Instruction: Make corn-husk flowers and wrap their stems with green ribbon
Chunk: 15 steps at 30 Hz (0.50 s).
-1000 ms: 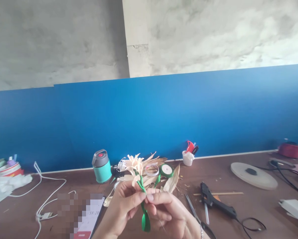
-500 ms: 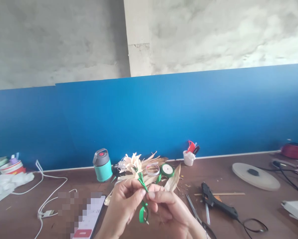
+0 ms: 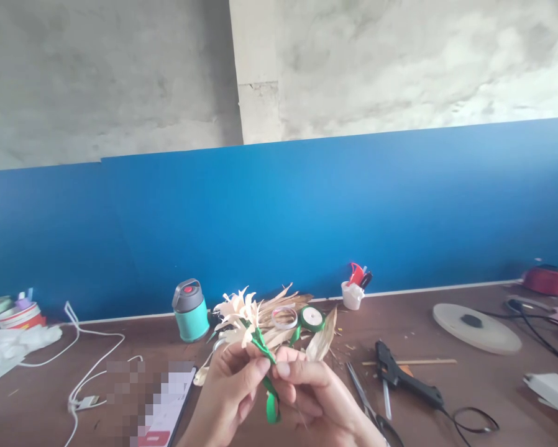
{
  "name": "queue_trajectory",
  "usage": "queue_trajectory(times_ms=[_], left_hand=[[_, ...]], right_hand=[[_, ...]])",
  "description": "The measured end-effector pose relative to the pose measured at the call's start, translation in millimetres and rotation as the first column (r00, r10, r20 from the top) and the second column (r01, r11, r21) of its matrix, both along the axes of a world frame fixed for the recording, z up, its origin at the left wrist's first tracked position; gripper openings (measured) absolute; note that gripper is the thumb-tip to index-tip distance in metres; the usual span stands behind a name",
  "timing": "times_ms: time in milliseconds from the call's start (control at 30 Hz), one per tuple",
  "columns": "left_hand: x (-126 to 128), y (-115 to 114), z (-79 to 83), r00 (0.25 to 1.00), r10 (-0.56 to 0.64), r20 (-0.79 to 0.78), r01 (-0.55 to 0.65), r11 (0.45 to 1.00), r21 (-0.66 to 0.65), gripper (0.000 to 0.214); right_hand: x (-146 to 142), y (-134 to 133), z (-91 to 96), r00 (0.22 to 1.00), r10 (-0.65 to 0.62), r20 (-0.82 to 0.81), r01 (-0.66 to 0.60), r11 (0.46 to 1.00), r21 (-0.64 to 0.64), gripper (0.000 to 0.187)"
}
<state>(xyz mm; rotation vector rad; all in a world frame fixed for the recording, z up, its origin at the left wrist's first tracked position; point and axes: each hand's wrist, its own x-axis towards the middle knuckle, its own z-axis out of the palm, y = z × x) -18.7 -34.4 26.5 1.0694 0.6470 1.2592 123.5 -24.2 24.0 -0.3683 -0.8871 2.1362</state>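
Note:
A cream flower [image 3: 236, 312] made of pale strips stands on a thin stem wound with green ribbon [image 3: 270, 397]. My left hand [image 3: 230, 397] pinches the stem just below the bloom. My right hand [image 3: 314, 397] pinches the same stem from the right, thumb and forefinger pressed together. The loose green ribbon end hangs down between my palms. A green ribbon spool [image 3: 312, 318] and a clear tape roll [image 3: 284, 318] lie on the brown table [image 3: 475, 397] just beyond my hands, beside dry husk strips [image 3: 323, 340].
Scissors [image 3: 370, 403] and a black glue gun [image 3: 400, 375] with its cord lie to the right. A teal jar [image 3: 189, 310], a phone [image 3: 160, 413], a white cable [image 3: 90, 366], a white cup of pens [image 3: 353, 292] and a round white disc [image 3: 477, 329] sit around.
The flower has tipped a little leftward in my fingers. The hanging green ribbon end, curled half a second ago, now hangs straighter. Both hands stay in place.

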Motion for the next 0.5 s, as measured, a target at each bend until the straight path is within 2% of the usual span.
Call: queue_trajectory(times_ms=[167,300,400,500], left_hand=[[1,-4,3.3,0.985,0.163,-0.055,-0.165,0.986,-0.021,0.033],[5,-7,4.4,0.954,0.279,-0.112,-0.283,0.959,-0.015,0.033],[10,-9,5.8,0.926,0.358,-0.119,-0.365,0.931,-0.034,0.029],[15,-9,5.4,0.924,0.376,-0.072,-0.380,0.924,-0.038,0.025]], right_hand=[[0,-5,6.1,0.995,-0.085,0.053,0.082,0.994,0.068,0.029],[-2,-10,10.0,0.967,-0.221,0.126,0.214,0.974,0.069,0.027],[-7,-9,2.7,0.922,-0.364,0.133,0.352,0.930,0.103,0.027],[-13,-5,-7.1,0.841,-0.526,0.127,0.498,0.844,0.199,0.033]])
